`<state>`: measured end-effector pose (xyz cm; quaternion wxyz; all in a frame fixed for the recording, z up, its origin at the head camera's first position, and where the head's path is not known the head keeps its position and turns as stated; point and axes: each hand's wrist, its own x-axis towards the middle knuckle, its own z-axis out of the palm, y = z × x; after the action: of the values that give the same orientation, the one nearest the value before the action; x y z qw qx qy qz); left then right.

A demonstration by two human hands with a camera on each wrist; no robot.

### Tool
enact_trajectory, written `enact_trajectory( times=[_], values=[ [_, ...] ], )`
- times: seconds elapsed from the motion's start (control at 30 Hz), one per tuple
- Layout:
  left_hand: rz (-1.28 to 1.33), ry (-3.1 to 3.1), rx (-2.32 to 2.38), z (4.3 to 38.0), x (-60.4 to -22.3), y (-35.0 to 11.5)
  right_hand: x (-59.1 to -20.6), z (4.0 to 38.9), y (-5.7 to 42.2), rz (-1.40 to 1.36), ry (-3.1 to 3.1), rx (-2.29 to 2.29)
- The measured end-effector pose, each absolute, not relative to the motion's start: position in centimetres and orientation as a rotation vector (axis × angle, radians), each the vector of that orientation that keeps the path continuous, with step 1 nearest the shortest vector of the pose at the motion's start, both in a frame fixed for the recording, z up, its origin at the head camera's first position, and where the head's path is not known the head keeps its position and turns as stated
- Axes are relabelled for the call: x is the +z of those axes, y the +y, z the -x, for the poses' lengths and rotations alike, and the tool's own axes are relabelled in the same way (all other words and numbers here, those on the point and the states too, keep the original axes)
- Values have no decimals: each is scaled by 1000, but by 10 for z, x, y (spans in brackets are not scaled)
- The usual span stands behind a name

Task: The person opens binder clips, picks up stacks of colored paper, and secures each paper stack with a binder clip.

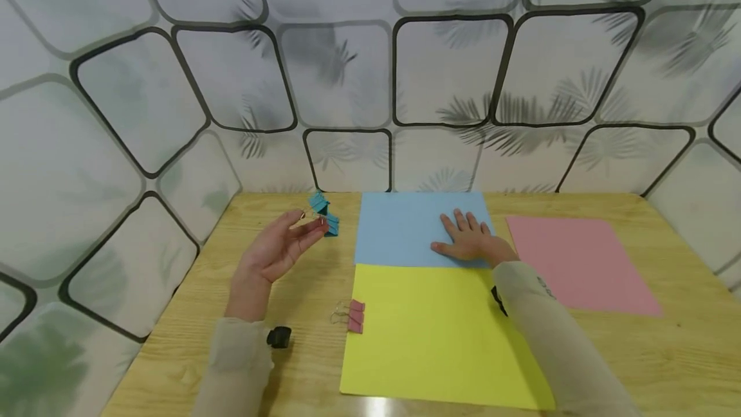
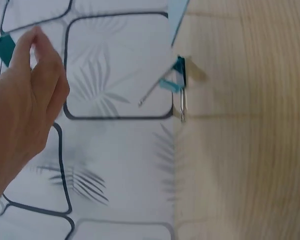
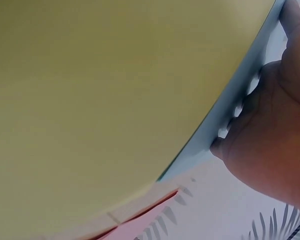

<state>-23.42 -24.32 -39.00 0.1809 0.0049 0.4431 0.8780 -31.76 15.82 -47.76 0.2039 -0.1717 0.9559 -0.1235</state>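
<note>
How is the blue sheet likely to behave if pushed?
The blue sheet is probably light and bendable, since it looks thin. Lying flat, it should slide rather than tip, though the right hand resting on it may hinder that.

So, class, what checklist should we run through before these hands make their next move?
1. Right hand on the blue sheet: ok, fingers spread.
2. Left hand pinching a teal clip: ok.
3. Second teal clip on the table: ok.
4. Pink clip on left edge of the yellow sheet: ok.
5. Clip on blue sheet: not ok, none visible.
6. Yellow sheet overlapping the blue: cannot tell.
</note>
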Motion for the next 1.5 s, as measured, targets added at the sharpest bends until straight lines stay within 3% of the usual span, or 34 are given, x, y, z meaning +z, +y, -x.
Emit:
enact_trajectory(
  times=[0.17,0.43,0.8,1.5],
  values=[
    [33,953,2587,228,-379,-231,-474,315,158,473,2663,-363],
    [-20,973,2595,222,-377,-224,-464,310,154,470,2648,-397],
    [7,1048,2585,222,-381,-218,-479,316,158,467,2659,-362],
    [-4,1057,2558,220,-377,-212,-442,306,151,453,2707,-426]
  ],
)
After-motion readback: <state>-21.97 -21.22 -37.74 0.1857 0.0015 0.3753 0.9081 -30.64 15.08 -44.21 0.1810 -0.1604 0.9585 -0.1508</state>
